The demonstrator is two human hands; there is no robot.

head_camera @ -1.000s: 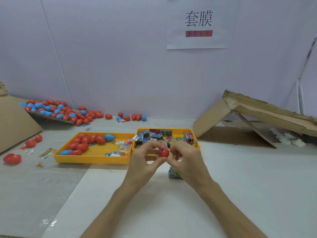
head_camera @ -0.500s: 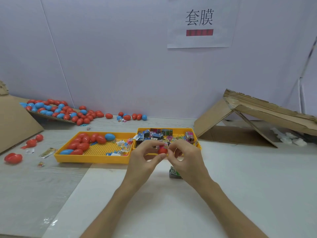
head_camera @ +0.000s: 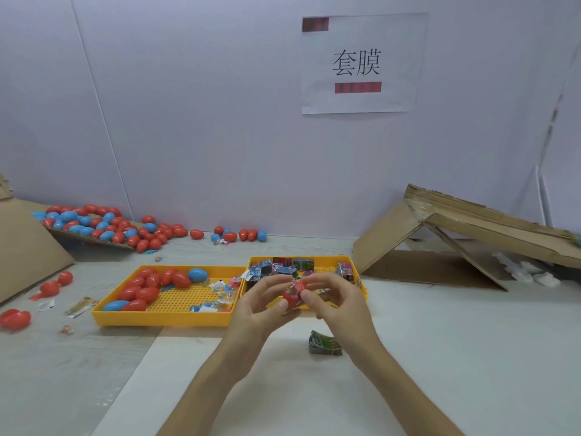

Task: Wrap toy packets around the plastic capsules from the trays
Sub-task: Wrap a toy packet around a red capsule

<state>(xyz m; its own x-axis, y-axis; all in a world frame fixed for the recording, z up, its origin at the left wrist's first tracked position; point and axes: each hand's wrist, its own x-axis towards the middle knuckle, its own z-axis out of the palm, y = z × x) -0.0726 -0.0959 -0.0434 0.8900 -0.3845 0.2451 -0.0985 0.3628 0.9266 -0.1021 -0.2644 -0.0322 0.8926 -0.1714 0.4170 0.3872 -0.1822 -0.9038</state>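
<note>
1. Loose capsules (head_camera: 103,225) lay far left by the wall.
2. Left tray (head_camera: 163,319) held red and blue capsules.
3. Left hand (head_camera: 261,306), fingers curled, pinched a red capsule (head_camera: 290,298) in the air before the right tray (head_camera: 325,262).
4. Right hand (head_camera: 339,306), curled, pinched the same capsule, a packet (head_camera: 296,285) partly round it.
5. Right tray held packets.
6. Spare packet (head_camera: 323,343) lay on the table (head_camera: 456,341) near the right wrist.

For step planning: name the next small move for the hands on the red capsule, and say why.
Probably pull the printed packet further over the red capsule: the left hand and right hand both pinch it, and the packet seems to cover only its top, red bare below.
</note>
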